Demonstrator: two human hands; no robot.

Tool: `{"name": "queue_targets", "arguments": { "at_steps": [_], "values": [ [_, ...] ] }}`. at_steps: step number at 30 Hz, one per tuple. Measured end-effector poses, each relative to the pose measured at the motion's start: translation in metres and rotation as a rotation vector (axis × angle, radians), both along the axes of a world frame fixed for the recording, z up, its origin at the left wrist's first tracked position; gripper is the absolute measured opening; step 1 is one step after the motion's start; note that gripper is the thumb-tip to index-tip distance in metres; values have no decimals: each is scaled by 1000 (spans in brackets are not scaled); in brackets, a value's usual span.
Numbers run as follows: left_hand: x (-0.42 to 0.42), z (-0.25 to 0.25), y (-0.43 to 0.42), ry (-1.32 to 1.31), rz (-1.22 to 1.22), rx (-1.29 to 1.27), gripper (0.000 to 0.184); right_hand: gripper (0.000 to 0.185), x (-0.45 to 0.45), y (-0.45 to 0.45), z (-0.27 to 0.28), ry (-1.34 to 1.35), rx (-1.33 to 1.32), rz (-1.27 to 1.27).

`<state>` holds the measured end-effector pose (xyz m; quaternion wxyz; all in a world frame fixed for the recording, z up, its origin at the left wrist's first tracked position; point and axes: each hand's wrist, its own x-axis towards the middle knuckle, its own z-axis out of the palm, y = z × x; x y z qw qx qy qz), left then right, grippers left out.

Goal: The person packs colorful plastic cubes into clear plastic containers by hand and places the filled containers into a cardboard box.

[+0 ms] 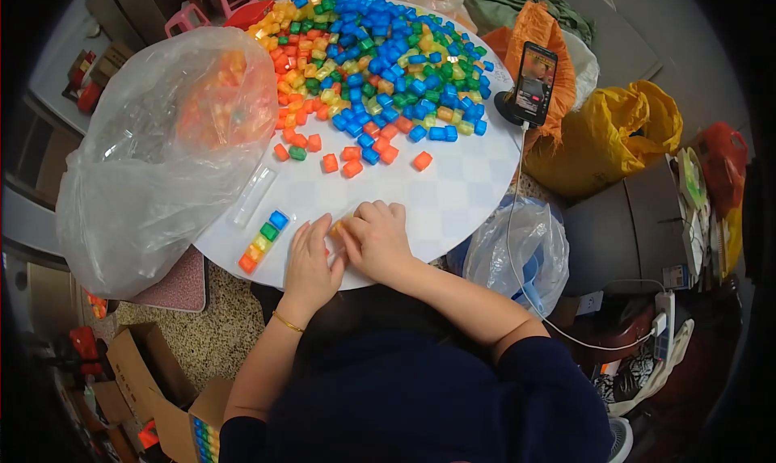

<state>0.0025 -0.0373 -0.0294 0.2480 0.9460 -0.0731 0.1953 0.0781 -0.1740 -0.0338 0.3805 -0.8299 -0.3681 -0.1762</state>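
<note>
At the table's front edge my left hand (313, 257) curls around what looks like a clear plastic tray, mostly hidden by my fingers. My right hand (376, 237) is closed beside it, fingertips on a small yellow-orange block (335, 229) between the two hands. A bit of red-orange shows under my fingers. Left of my hands lies a clear tray holding a row of blue, green, yellow and orange blocks (263, 242). Behind that row rests another clear plastic tray (253, 196). Several loose orange blocks (352, 169) are scattered ahead of my hands.
A large heap of coloured blocks (380, 51) covers the far side of the round white table (453, 188). A big clear plastic bag (153, 156) leans over its left edge. A phone (535, 83) stands at the right, its white cable (511, 245) hanging down past a bagged bin (517, 249).
</note>
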Motion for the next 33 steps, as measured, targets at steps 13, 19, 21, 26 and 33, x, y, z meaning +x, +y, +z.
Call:
{"name": "queue_targets", "arguments": {
  "at_steps": [13,19,21,26,33],
  "values": [
    [6,10,-8,-16,-9,84,46,17,-1,-17,-1,-18,-3,4],
    [9,13,-7,24,-72,287,44,21,71,-80,7,-105,230,-47],
    [9,14,-7,32,-79,283,45,12,114,-132,18,-187,238,-262],
    [9,12,-7,32,-56,146,41,21,177,-231,23,-385,-84,-685],
    [9,11,-6,52,-42,114,34,28,189,-229,23,-361,-233,-612]
  ]
}}
